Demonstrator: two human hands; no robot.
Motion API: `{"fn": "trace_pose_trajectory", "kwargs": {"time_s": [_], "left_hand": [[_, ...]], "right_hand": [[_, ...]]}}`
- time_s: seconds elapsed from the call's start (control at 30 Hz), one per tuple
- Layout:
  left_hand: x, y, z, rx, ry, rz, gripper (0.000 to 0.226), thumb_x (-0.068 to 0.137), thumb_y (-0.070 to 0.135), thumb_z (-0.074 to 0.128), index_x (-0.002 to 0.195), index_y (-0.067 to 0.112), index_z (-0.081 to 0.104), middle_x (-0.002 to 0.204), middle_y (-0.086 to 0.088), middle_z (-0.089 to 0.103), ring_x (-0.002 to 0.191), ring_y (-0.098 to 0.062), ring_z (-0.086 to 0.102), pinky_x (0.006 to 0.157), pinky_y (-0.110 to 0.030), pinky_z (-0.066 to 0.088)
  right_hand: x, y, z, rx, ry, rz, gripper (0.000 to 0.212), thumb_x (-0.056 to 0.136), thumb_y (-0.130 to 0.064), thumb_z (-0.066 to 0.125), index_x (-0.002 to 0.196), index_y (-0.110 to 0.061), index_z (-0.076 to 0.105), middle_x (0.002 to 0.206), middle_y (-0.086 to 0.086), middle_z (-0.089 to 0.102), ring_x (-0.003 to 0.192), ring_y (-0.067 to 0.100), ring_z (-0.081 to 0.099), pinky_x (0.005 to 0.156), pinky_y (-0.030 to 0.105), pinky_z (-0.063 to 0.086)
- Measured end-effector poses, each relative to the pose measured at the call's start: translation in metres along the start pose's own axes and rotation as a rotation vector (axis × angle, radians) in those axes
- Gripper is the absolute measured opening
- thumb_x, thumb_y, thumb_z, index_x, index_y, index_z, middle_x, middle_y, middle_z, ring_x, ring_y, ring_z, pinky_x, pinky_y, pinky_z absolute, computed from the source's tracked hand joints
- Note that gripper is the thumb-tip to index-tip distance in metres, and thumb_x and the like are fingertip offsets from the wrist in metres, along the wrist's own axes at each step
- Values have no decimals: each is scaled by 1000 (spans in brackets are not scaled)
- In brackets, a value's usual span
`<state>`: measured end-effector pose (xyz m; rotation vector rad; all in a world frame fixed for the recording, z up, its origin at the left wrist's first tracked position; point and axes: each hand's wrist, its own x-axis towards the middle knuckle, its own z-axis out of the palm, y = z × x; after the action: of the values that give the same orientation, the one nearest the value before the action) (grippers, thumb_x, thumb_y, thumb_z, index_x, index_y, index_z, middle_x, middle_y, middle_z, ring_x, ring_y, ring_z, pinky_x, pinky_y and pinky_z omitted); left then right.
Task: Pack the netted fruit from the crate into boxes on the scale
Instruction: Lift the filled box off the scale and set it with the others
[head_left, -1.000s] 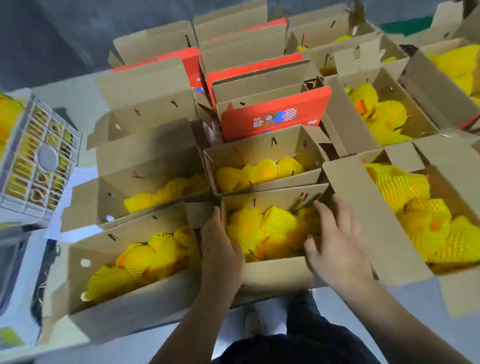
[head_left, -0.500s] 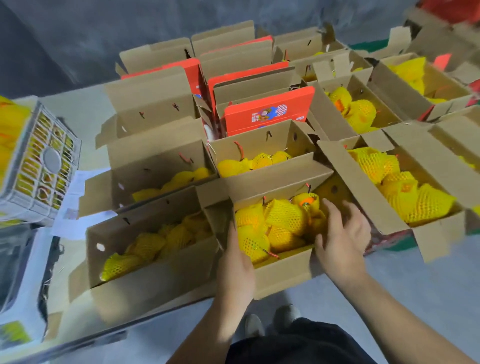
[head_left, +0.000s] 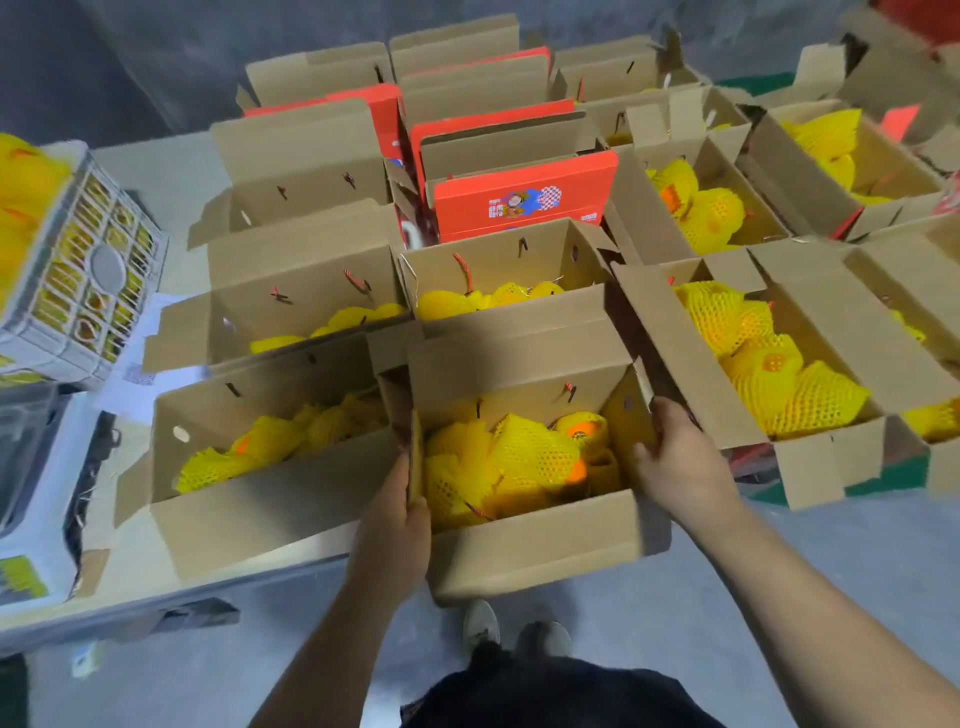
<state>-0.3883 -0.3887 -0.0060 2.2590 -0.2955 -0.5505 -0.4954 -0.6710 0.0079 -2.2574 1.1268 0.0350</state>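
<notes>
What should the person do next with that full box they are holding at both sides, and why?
Probably draw the box clear of the row. The left hand grips its left wall and the right hand its right wall; it overhangs the table edge, looks full of netted fruit, and its flaps are open.

both forearms extended forward. left hand (head_left: 397, 525) gripping with thumb hooked over an edge. right hand (head_left: 675, 462) clasping opposite side, fingers curled.
</notes>
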Motion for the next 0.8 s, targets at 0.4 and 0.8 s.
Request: {"fn": "trace_pose_trajectory", "kwargs": {"time_s": [0.4, 0.8], "left_hand": [[-71, -11, 23, -55, 280, -64, 40, 110, 23, 44, 139, 51, 43, 132, 33, 49, 120, -1, 50, 102, -15, 36], [-145, 9, -29, -209, 390, -92, 48, 107, 14, 48, 127, 58, 51, 113, 55, 54, 109, 28, 51, 85, 9, 33]], "right_hand": [[-35, 27, -24, -64, -71, -200, 59, 95, -10, 61, 148, -27, 41, 116, 15, 69, 103, 43, 66, 85, 46, 53], [-64, -14, -78, -48, -205, -368, 63, 98, -13, 55, 145, -53, 43, 128, 4, 70, 114, 37, 65, 93, 46, 54]]}}
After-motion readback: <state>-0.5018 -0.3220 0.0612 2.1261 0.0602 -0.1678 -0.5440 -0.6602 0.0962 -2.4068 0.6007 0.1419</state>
